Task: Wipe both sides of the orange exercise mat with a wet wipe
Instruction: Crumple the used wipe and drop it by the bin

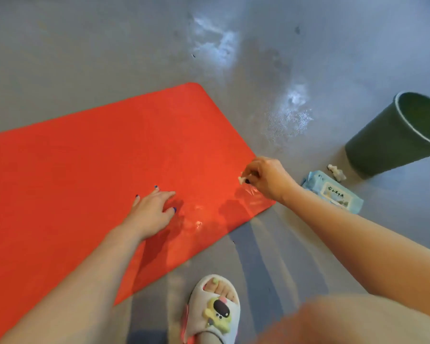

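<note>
The orange exercise mat point(85, 175) lies flat on the grey floor, running from the left edge to the middle. My left hand point(152, 212) rests on the mat near its right end, fingers spread. My right hand point(266, 177) hovers over the mat's near right corner and pinches a small crumpled white wet wipe point(243, 178). Wet, shiny streaks show on the mat between the two hands.
A light blue pack of wet wipes point(333, 192) lies on the floor right of the mat. A crumpled used wipe point(335, 172) lies beside a dark green bin point(392, 135). My foot in a grey slipper point(214, 311) stands by the mat's near edge.
</note>
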Action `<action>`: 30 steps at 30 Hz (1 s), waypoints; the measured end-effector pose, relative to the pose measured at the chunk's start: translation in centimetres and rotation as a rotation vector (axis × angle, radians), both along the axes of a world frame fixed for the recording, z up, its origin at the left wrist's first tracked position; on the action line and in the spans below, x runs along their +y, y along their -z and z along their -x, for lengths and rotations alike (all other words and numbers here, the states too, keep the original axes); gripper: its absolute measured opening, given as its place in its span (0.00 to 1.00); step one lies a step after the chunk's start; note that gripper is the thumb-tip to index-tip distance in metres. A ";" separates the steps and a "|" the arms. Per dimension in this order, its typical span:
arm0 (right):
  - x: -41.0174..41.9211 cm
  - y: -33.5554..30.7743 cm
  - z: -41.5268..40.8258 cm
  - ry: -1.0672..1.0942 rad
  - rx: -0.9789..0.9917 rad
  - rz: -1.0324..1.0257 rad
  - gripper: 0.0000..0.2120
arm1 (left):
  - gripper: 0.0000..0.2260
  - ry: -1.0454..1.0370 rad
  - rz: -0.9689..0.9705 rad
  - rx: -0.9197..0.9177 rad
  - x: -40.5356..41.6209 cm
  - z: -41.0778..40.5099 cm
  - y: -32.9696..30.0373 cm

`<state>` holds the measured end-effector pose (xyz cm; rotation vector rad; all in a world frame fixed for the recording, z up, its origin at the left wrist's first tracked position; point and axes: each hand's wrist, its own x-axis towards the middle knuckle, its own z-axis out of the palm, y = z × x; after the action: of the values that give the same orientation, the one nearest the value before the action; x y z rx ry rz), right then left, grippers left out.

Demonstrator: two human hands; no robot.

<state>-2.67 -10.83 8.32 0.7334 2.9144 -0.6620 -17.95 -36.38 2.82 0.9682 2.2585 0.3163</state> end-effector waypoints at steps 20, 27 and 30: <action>-8.7 -33.9 -14.1 -0.238 0.034 -0.308 0.16 | 0.14 -0.076 -0.646 0.230 -2.2 -16.0 -30.1; -5.7 -31.4 -21.3 -0.082 0.159 -0.328 0.12 | 0.15 0.076 -0.580 0.278 4.7 -23.1 -31.8; -3.9 -29.4 -23.2 -0.019 0.197 -0.296 0.10 | 0.15 0.134 -0.524 0.302 6.9 -24.8 -31.5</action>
<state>20.49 -14.72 37.71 0.7003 3.2407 -0.3183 6.85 -29.50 34.30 1.5138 2.4130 0.7736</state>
